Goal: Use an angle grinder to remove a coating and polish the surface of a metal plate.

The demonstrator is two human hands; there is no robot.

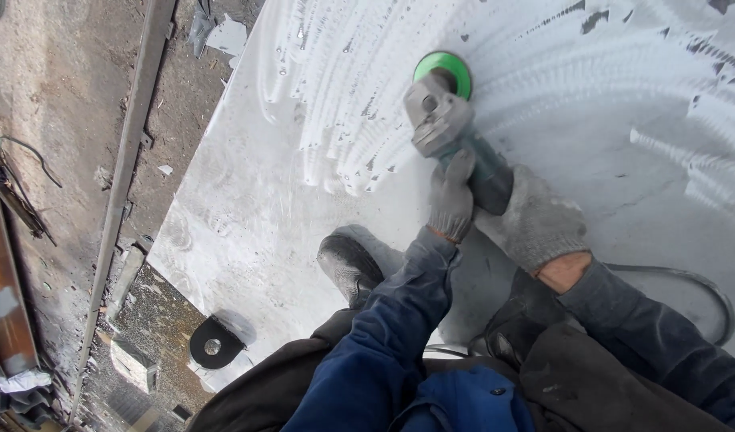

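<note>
Grinder point(455, 140) sits mid-frame, upper centre, on the steel sheet point(271, 208). Left hand point(451, 200) has its fingers clenched on the grinder's neck; right hand point(535, 224) wraps the body. Farther up, its green disc point(455, 70) touches the sheet.

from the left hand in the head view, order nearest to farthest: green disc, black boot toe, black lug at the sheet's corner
From the left hand:
1. Green disc, up ahead at the grinder's tip.
2. Black boot toe, just below left; close to the disc's distance.
3. Black lug, far lower left corner.
</note>
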